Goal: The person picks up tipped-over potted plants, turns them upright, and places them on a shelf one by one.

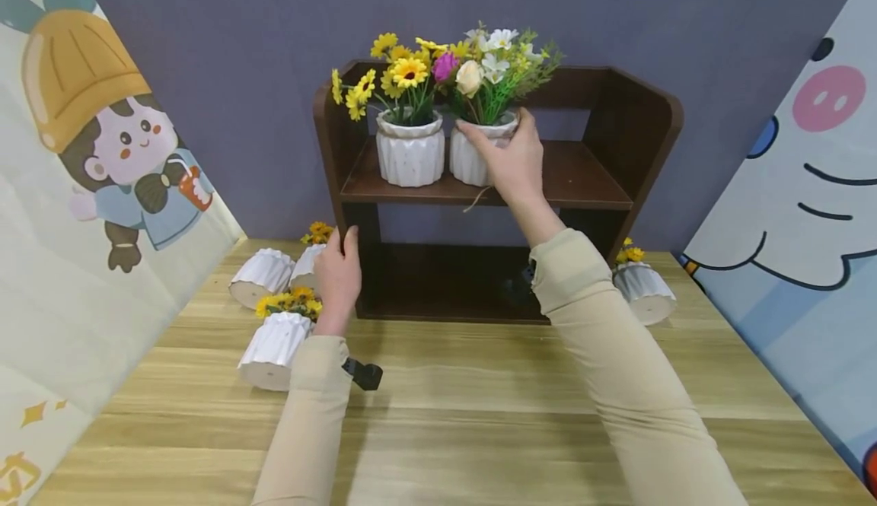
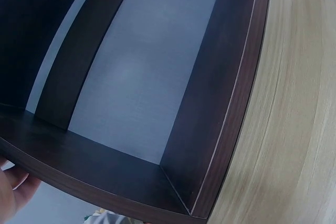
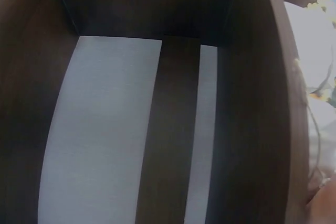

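A small dark brown two-tier shelf point(image 1: 610, 186) stands on the table against the wall. On its upper tier, a white fluted flowerpot point(image 1: 469, 157) holds white, cream and purple flowers point(image 1: 495, 65). My right hand point(image 1: 517, 160) grips this pot from the right, thumb across the front near the rim and fingers at the far side. To its left sits another white flowerpot point(image 1: 411, 152) with yellow daisies point(image 1: 409, 72). My left hand point(image 1: 337, 272) holds the shelf's left side panel; in the left wrist view fingers point(image 2: 21, 182) wrap behind the panel edge point(image 2: 105, 195).
Several white pots point(image 1: 274, 350) with orange-yellow flowers lie tipped over left of the shelf, one with its flowers hidden. Another tipped pot point(image 1: 644, 293) lies at the right. A thin string point(image 1: 477, 199) hangs over the upper tier's front edge. Cartoon-printed panels flank the table point(image 1: 445, 415).
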### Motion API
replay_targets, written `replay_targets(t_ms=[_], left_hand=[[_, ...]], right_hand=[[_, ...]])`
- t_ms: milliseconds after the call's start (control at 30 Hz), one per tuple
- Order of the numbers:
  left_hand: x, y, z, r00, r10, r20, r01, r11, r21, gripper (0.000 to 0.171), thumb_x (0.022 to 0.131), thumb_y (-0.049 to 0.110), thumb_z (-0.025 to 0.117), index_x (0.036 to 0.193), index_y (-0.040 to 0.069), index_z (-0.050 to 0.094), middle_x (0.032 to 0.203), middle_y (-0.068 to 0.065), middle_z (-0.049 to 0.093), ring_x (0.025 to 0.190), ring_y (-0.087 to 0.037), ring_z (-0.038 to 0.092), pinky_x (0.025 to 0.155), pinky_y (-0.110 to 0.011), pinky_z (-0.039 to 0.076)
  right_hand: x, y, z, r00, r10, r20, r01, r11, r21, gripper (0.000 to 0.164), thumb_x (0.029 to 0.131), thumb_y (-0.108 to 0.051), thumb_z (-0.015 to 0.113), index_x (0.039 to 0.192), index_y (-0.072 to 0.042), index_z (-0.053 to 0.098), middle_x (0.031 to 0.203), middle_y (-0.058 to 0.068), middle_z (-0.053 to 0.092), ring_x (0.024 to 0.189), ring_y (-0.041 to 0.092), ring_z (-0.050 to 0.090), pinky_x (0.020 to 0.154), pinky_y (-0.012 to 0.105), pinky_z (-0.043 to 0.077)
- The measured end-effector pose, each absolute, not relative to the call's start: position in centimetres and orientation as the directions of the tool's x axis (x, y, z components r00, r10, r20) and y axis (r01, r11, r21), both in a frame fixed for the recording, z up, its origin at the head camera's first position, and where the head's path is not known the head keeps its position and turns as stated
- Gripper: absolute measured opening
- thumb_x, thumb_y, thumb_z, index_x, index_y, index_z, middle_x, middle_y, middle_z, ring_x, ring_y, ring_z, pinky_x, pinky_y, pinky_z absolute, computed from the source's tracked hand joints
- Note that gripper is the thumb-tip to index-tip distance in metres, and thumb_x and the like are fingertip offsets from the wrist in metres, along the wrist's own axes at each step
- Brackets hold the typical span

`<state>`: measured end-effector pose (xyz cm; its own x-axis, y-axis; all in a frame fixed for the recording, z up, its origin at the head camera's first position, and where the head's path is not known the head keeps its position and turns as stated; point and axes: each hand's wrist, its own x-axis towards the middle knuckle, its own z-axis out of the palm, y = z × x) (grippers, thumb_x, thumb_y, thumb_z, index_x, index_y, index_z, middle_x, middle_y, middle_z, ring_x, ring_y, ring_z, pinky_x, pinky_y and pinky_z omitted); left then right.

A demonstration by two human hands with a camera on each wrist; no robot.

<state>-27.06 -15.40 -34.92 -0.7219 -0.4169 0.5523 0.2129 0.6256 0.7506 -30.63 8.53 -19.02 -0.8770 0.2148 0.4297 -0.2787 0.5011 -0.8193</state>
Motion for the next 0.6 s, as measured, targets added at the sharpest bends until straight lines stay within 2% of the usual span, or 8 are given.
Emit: replay_targets(t_ms=[200,400,600], left_hand=[[-27.1,-15.4,-34.9,-0.713,-0.421,0.561,0.222,0.623,0.75,0.042,0.093,0.048,0.041,0.087,0.009,0.056,0.07,-0.018,0.055,0.067,-0.038,0.053,0.059,-0.044,0.037],[-27.0,-15.4,-34.9,-0.714,-0.424,0.558,0.219,0.622,0.752,0.043,0.093,0.048,0.041,0.086,0.009,0.055,0.067,-0.016,0.052,0.065,-0.037,0.051,0.058,-0.042,0.035],[-26.9,-15.4,-34.8,-0.706,-0.412,0.576,0.231,0.635,0.737,0.041,0.093,0.046,0.041,0.087,0.008,0.055,0.068,-0.018,0.054,0.066,-0.039,0.052,0.058,-0.044,0.036]], right_hand=[[-29.5,9.7,-19.0,-0.88,0.173,0.441,-0.293,0.532,-0.794,0.091,0.074,-0.063,0.058,0.142,-0.014,0.023,0.143,0.003,0.033,0.129,0.013,0.034,0.103,0.027,0.03],[-28.3,11.0,-19.2,-0.865,0.129,0.485,-0.339,0.563,-0.754,0.071,0.082,-0.052,0.057,0.136,-0.011,0.035,0.138,0.005,0.04,0.127,0.015,0.037,0.102,0.029,0.032],[-27.3,12.8,-20.3,-0.835,0.114,0.539,-0.407,0.531,-0.743,0.051,0.086,-0.039,0.058,0.125,-0.009,0.047,0.127,0.006,0.053,0.118,0.015,0.049,0.098,0.029,0.038]])
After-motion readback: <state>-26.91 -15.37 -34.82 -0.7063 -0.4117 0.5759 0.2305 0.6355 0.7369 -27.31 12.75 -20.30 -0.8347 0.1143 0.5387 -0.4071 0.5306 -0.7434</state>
